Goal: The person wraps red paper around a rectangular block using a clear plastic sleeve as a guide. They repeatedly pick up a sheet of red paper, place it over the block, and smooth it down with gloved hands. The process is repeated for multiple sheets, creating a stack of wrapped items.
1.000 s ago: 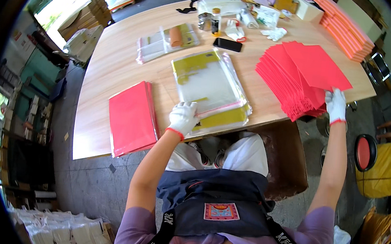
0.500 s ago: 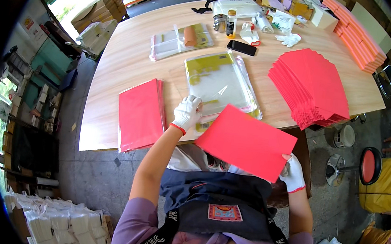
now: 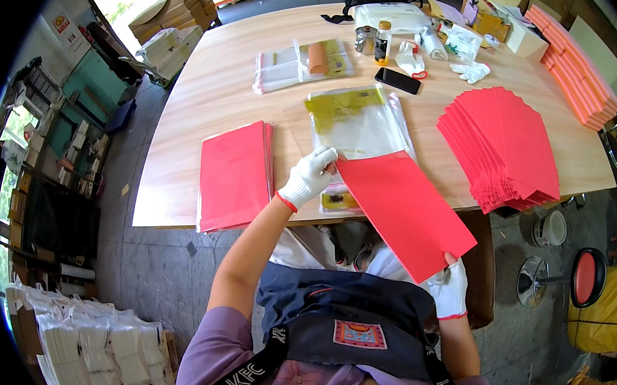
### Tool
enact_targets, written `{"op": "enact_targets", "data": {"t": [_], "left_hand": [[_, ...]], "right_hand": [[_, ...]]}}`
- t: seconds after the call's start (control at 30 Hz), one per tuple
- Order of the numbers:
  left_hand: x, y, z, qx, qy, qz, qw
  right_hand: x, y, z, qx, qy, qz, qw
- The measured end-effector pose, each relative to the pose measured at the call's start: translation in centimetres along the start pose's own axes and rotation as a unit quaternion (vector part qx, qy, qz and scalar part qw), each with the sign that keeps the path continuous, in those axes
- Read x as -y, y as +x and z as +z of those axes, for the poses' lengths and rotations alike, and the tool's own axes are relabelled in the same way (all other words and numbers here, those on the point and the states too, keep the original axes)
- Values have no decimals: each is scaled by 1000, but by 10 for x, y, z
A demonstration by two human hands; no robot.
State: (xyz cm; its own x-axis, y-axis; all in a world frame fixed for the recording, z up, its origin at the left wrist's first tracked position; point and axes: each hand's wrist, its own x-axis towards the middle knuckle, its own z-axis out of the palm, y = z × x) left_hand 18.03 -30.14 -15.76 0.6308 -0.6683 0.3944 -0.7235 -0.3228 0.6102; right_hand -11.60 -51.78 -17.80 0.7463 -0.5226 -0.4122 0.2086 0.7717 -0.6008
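Observation:
A red rectangular sheet [image 3: 407, 213] slants across the table's near edge, in front of my body. My right hand [image 3: 449, 288], in a white glove with a red cuff, grips its near right corner, thumb on top. My left hand [image 3: 310, 176], gloved alike, is closed at the far left corner of the sheet; whether its fingers also pinch clear film cannot be made out. Beneath and beyond the sheet lies a pile of clear plastic bags [image 3: 381, 134] with gold-printed areas. To the left rests a stack of red sheets in clear bags [image 3: 236, 174].
A fanned stack of red sheets [image 3: 506, 145] lies at right. Farther back are another bag bundle [image 3: 279, 71], a black phone [image 3: 397, 81], a bottle [image 3: 383, 42], a metal cup [image 3: 365, 40] and a loose glove [image 3: 471, 72]. A red-topped stool [image 3: 588, 277] stands right.
The red sheet has turned clockwise, its far left corner rising to meet my left hand. My left hand has moved slightly away from me; my right hand has come slightly nearer my body.

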Motion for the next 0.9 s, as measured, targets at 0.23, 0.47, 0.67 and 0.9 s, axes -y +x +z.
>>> {"op": "enact_targets", "data": {"t": [0.23, 0.47, 0.67, 0.9], "left_hand": [[-51, -36, 70, -341, -330, -119, 872], [-16, -66, 189, -132, -836, -377, 377], [-36, -133, 229, -114, -696, -406, 581], [-56, -118, 159, -72, -614, -454, 642]], "right_hand": [[-4, -33, 17, 119, -38, -9, 992], [-4, -54, 26, 57, -162, 41, 984], [-64, 30, -4, 60, -86, 114, 988], [-95, 80, 31, 79, -29, 197, 977]]}}
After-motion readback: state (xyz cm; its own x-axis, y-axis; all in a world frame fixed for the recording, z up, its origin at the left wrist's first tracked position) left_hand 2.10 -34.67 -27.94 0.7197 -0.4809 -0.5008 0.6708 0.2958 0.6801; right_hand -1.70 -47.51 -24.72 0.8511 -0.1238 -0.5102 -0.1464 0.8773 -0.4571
